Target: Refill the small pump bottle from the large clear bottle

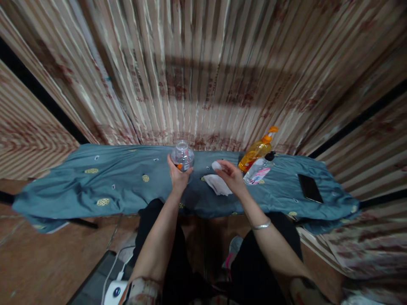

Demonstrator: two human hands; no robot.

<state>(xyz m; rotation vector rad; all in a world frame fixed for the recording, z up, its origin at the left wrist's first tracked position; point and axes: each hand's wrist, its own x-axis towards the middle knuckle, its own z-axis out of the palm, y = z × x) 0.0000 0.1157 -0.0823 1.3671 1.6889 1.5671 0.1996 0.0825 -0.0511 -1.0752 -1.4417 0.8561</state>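
My left hand [179,174] is wrapped round a clear transparent container [182,153], which is upright on the blue cloth and has something orange low on its side. My right hand [229,173] pinches a small round white piece [216,165] between thumb and fingers, a little to the right of the container. Just below that hand lies a crumpled white cloth [217,184]. Right of it stand a pump bottle with yellow-orange liquid [255,155] and a clear bottle with a pink label and black top [258,170].
A blue cloth with yellow pineapple prints [124,190] covers the narrow table. A black phone [310,188] lies at its right. Behind rises a striped curtain [197,84]. A white device with a cable [116,292] is at the lower left.
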